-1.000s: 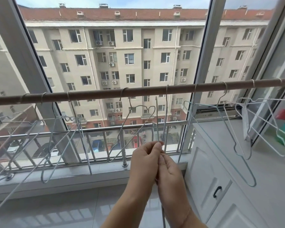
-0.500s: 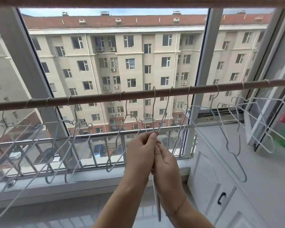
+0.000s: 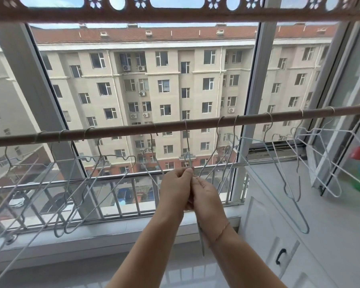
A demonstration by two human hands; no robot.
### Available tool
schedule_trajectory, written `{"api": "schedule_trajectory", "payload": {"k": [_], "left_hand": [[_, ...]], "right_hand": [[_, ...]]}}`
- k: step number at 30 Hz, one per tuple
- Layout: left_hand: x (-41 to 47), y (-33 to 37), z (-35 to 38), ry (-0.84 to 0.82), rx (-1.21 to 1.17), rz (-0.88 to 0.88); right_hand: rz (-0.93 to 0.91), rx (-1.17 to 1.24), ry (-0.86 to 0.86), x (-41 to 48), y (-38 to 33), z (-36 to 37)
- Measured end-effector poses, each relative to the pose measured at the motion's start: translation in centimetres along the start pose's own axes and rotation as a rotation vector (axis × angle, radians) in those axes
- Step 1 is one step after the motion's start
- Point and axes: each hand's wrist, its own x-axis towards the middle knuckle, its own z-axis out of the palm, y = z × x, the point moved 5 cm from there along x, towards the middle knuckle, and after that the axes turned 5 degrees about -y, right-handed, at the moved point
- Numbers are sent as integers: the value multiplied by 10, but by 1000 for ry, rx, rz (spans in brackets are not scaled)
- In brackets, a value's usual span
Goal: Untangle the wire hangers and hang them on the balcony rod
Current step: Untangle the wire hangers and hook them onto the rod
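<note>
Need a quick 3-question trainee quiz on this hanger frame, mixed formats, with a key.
1. True or false: the left hand and the right hand both pinch one wire hanger.
2. That hanger's hook sits: A over the rod; B on the outer railing; C on a drawer handle.
3. Fill in: the white cabinet stands on the person's ___ side.

Key: 1 true; 2 A; 3 right.
</note>
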Motion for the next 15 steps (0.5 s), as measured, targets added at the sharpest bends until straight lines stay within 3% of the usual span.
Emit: {"api": "schedule_trajectory", "payload": {"k": [3,6,10,13,15], "left_hand": [[-1,-6,-6,27,19,22],[-9,-6,-20,113,90,160],[-18,-3,-52,359,230,376],[-8,-13,-72,428,191,311],[1,-20,-75,371,123,194]], "right_hand": [[38,5,-19,-2,5,1],[34,10,-59,-10,7,0],[-51,-301,-31,-24,4,-10],[-198,-654,85,-38,-12,-16],[-351,-737,188,-52,-37,-14]]}}
